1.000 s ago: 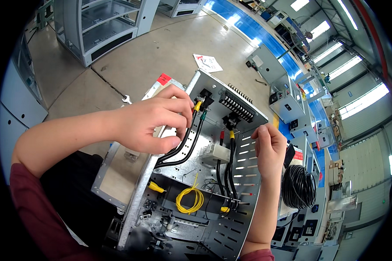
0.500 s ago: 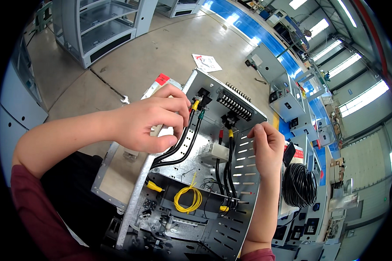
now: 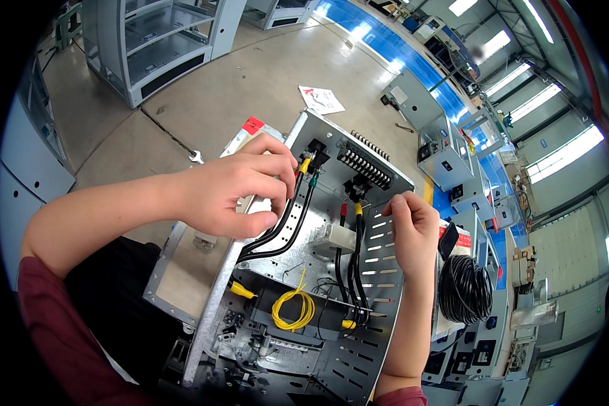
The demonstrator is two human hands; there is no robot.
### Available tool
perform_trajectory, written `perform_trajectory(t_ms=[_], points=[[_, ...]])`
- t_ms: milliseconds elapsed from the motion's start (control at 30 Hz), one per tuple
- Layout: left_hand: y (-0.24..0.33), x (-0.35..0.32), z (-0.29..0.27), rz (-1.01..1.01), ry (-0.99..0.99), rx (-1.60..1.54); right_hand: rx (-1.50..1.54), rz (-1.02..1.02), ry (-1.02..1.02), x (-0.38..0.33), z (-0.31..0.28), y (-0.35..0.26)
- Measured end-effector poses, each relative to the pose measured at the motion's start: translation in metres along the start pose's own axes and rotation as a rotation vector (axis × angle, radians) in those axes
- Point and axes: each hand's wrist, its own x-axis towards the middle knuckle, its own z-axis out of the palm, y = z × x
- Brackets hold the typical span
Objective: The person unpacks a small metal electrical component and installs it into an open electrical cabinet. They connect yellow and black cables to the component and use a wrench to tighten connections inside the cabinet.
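Observation:
My left hand (image 3: 240, 189) hangs over the left edge of an open sheet-metal cabinet (image 3: 210, 325), its fingers loosely curved and the thumb a little apart from them. Nothing shows in it. Beside its fingertips black cables with a yellow sleeve (image 3: 304, 165) and a green sleeve (image 3: 312, 179) run up to a black terminal (image 3: 317, 147). At the slotted right wall (image 3: 379, 267) my right hand (image 3: 415, 230) is closed, thumb against the curled index finger; what it holds, if anything, is hidden. Near it, cables with red (image 3: 344, 210) and yellow (image 3: 358, 208) sleeves meet another black terminal (image 3: 357, 187).
A yellow wire coil (image 3: 293, 310) lies inside the cabinet, near a yellow-sleeved cable end (image 3: 241, 289). A black cable coil (image 3: 464, 289) sits to the right. A wrench (image 3: 195, 157) and a paper sheet (image 3: 322, 100) lie beyond. Grey cabinets (image 3: 162, 61) stand at the far left.
Both hands keep nearly the same place and pose. The thumb of my right hand has shifted very slightly; the cables and the cabinet look unchanged.

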Motion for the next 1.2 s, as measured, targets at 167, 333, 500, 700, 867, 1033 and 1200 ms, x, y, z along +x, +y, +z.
perform_trajectory(t_ms=[167,333,500,700,867,1033,1200], points=[[0.0009,0.0003,-0.0002,-0.004,-0.002,-0.003,-0.014,0.002,-0.002,0.0001,0.0000,-0.0003],[0.0021,-0.0015,-0.0013,-0.018,-0.005,0.001,-0.020,-0.009,-0.001,-0.0005,0.0019,-0.0031],[0.0006,0.0001,-0.0006,-0.009,-0.007,0.002,-0.020,0.001,-0.004,-0.0006,0.0008,-0.0021],[0.0006,-0.0003,-0.0002,-0.011,-0.006,0.004,-0.012,0.005,-0.011,-0.0006,0.0003,-0.0002],[0.0011,-0.0002,-0.0008,-0.008,-0.005,0.004,-0.019,0.008,-0.012,-0.0008,0.0011,-0.0013],[0.0010,0.0000,-0.0006,0.000,-0.003,0.004,-0.038,0.017,-0.018,-0.0014,0.0010,-0.0039],[0.0001,-0.0001,-0.0007,0.000,-0.006,0.003,-0.040,0.020,-0.026,-0.0018,0.0010,-0.0075]])
